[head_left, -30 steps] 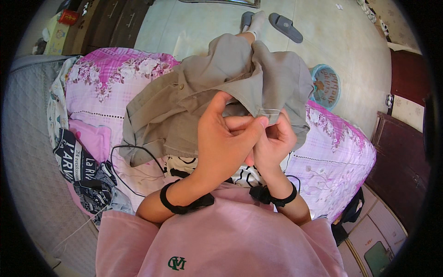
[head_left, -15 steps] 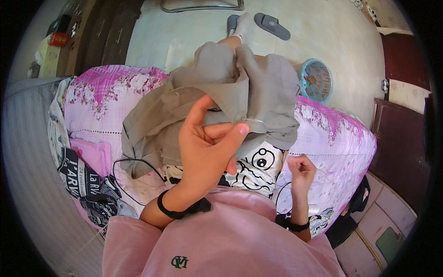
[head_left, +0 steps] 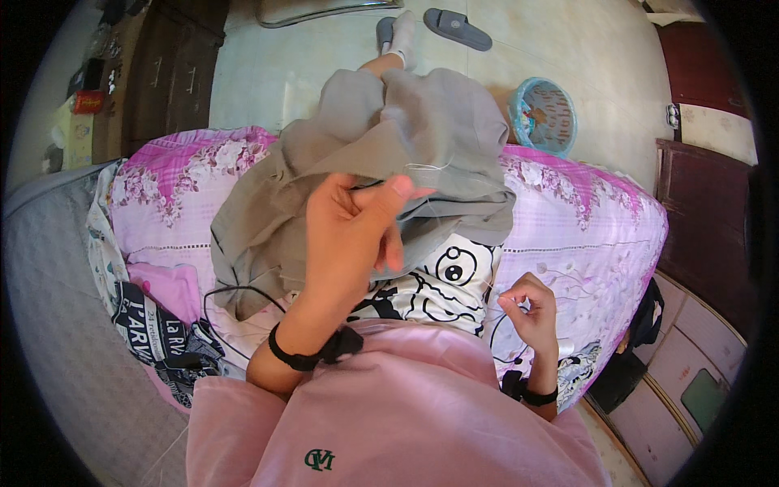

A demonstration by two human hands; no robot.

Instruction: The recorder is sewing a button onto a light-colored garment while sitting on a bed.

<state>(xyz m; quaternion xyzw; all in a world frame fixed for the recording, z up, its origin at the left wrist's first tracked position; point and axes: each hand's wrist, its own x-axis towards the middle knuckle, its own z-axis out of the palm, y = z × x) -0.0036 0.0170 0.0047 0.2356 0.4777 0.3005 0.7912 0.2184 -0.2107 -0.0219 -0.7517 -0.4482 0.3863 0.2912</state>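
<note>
A grey cloth garment (head_left: 260,211) lies bunched across my lap, its folds spread over my legs. My left hand (head_left: 345,235) is closed on the garment's edge, thumb on top and fingers partly under the cloth. Just beyond the left thumb, loops of white thread (head_left: 428,167) lie on the grey fabric. My right hand (head_left: 531,312) is raised to the right of my lap, thumb and forefinger pinched together. Whatever it pinches is too small to make out. Between the hands is a white cloth with black cartoon line drawings (head_left: 446,284).
I sit on a bed with a pink floral sheet (head_left: 584,219). Clothes (head_left: 162,333) and a black cable (head_left: 243,290) lie at my left. A blue plastic basket (head_left: 572,122) stands on the floor at the far right, and grey slippers (head_left: 458,29) lie ahead.
My right hand has lifted slightly and turned, with its fingers pinched. My left hand has shifted a little on the garment's edge. The whole view has swung slightly.
</note>
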